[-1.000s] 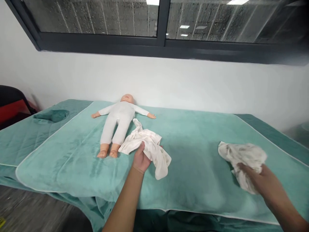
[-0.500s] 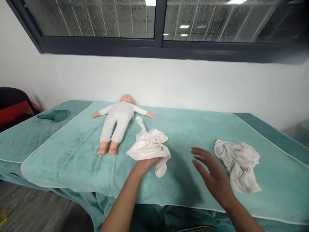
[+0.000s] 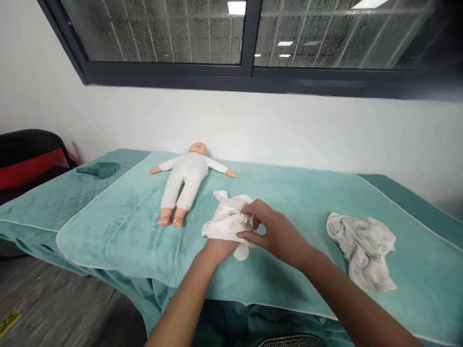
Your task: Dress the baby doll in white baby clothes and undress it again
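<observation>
**Left hand (image 3: pixel 220 248) and right hand (image 3: pixel 273 230) together at a white printed garment (image 3: pixel 228 220)**

With the garment as the clock's centre and twelve toward the wall (image 3: pixel 289 130), the left arm comes in from seven o'clock. The left hand reaches under or into the cloth, which covers its fingers; whether they grasp or lie loose, I cannot tell. The right arm comes in from four o'clock, its thumb and forefinger bent and apart, their tips at the cloth's near-right side; whether they pinch it, I cannot tell. The garment rests over the left hand, above the green cover (image 3: pixel 289 193). At ten to eleven o'clock, a doll (image 3: pixel 188 173) in a white suit lies on its back, arms spread, feet toward the person. Between three and four o'clock, a second printed cloth (image 3: pixel 363 250) lies crumpled. Up at twelve is a dark-framed window (image 3: pixel 248 58).
</observation>
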### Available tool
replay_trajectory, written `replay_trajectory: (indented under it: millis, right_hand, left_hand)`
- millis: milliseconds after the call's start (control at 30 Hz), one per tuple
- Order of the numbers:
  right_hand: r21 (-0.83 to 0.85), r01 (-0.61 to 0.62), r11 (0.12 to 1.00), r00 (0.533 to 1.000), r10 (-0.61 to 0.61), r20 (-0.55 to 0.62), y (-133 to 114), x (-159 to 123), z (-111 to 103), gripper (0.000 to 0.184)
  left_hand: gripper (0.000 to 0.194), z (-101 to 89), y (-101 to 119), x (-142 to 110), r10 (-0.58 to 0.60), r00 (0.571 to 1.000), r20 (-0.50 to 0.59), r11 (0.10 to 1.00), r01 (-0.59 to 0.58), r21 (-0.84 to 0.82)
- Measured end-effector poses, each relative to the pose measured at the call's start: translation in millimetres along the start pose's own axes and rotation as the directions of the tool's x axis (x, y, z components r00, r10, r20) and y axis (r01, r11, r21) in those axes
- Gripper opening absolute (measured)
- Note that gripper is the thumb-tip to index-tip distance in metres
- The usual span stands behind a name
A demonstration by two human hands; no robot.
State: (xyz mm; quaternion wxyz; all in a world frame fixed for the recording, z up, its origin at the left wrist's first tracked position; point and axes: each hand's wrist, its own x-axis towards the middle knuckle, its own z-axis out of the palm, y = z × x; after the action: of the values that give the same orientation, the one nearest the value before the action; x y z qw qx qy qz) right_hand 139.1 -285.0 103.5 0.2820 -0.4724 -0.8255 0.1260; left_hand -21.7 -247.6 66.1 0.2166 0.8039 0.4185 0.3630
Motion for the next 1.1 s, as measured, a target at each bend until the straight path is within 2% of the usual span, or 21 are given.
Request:
replay_trajectory:
  millis: [100, 167, 267, 333, 367, 433, 500, 533, 567, 633, 700, 733, 800, 833, 900, 933, 1000, 1067, 1100]
  right_hand:
    - [-0.196, 0.026, 0.98, 0.997, -0.039, -0.065, 0, 1, -1, 0.006]
    - [-0.288, 0.009, 0.957, 0.98, -0.067, -0.189, 2, 6, -9, 0.003]
    - [-0.233, -0.068, 0.97, 0.902, -0.04, -0.431, 6, 14, -29, 0.005]
    - [-0.124, -0.122, 0.985, 0.851, 0.039, -0.524, 9, 16, -43, 0.007]
    - [-0.062, -0.15, 0.987, 0.836, 0.094, -0.54, 10, 17, -49, 0.008]
    - [0.077, -0.199, 0.977, 0.821, 0.209, -0.531, 10, 15, -55, 0.009]
    - [0.216, -0.217, 0.952, 0.824, 0.298, -0.483, 11, 12, -56, 0.011]
    - [0.279, -0.213, 0.936, 0.835, 0.323, -0.446, 12, 9, -54, 0.012]
    - [0.332, -0.205, 0.921, 0.85, 0.335, -0.407, 13, 7, -52, 0.013]
    - [0.403, -0.198, 0.894, 0.87, 0.349, -0.348, 17, 2, -47, 0.015]
    - [0.439, -0.203, 0.875, 0.871, 0.366, -0.326, 25, -2, -44, 0.02]
    - [0.44, -0.211, 0.873, 0.87, 0.373, -0.322, 31, -4, -44, 0.023]
    - [0.377, -0.242, 0.894, 0.877, 0.368, -0.31, 51, -8, -46, 0.029]
    - [0.292, -0.275, 0.916, 0.882, 0.361, -0.301, 65, -12, -49, 0.033]
    - [0.014, -0.379, 0.925, 0.885, 0.367, -0.286, 105, -27, -56, 0.049]
    - [-0.171, -0.452, 0.875, 0.874, 0.397, -0.279, 129, -38, -60, 0.063]
    - [-0.448, -0.551, 0.704, 0.832, 0.502, -0.235, 181, -70, -68, 0.085]
    - [-0.551, -0.646, 0.528, 0.723, 0.655, -0.22, 229, -108, -73, 0.093]
    - [-0.555, -0.665, 0.501, 0.687, 0.701, -0.19, 247, -126, -75, 0.093]
  left_hand:
    - [0.026, -1.9, 8, 7, 0.023, 0.995, 0.095, 0.995, -0.033, 0.097]
    - [0.026, -2.2, 13, 7, 0.01, 0.996, 0.085, 0.993, -0.02, 0.118]
    - [0.032, -3.8, 17, -2, 0.038, 0.999, 0.038, 0.997, -0.041, 0.071]
    - [0.036, -4.3, 16, -9, 0.073, 0.995, -0.067, 0.997, -0.071, 0.024]
    - [0.036, -3.9, 14, -12, 0.084, 0.984, -0.156, 0.996, -0.084, 0.008]
    - [0.035, -1.2, 8, -14, 0.078, 0.935, -0.345, 0.997, -0.081, 0.006]
    - [0.041, 3.5, 1, -12, 0.045, 0.907, -0.419, 0.999, -0.048, 0.003]
    - [0.044, 6.3, -1, -10, 0.018, 0.922, -0.387, 0.999, -0.028, -0.019]
    - [0.044, 9.1, -3, -7, -0.01, 0.952, -0.307, 0.998, -0.01, -0.064]
    - [0.03, 14.2, -5, -2, -0.051, 0.994, -0.093, 0.982, 0.033, -0.185]
    - [0.022, 16.8, -4, 1, -0.102, 0.994, 0.034, 0.957, 0.108, -0.268]
    - [0.022, 16.8, -2, 3, -0.143, 0.989, 0.04, 0.944, 0.149, -0.295]
    - [0.019, 13.6, 1, 4, -0.237, 0.971, -0.031, 0.912, 0.211, -0.351]
    - [0.018, 10.4, 3, 5, -0.275, 0.958, -0.08, 0.896, 0.225, -0.383]
    - [0.018, 1.9, 8, 5, -0.314, 0.934, -0.169, 0.878, 0.218, -0.426]
    - [0.018, -2.8, 10, 4, -0.315, 0.926, -0.206, 0.88, 0.203, -0.429]
    - [0.019, -11.3, 12, 3, -0.304, 0.919, -0.252, 0.891, 0.181, -0.417]
    - [0.019, -16.2, 11, 2, -0.297, 0.916, -0.272, 0.897, 0.169, -0.409]
    - [0.019, -16.8, 10, 2, -0.298, 0.913, -0.278, 0.897, 0.168, -0.409]
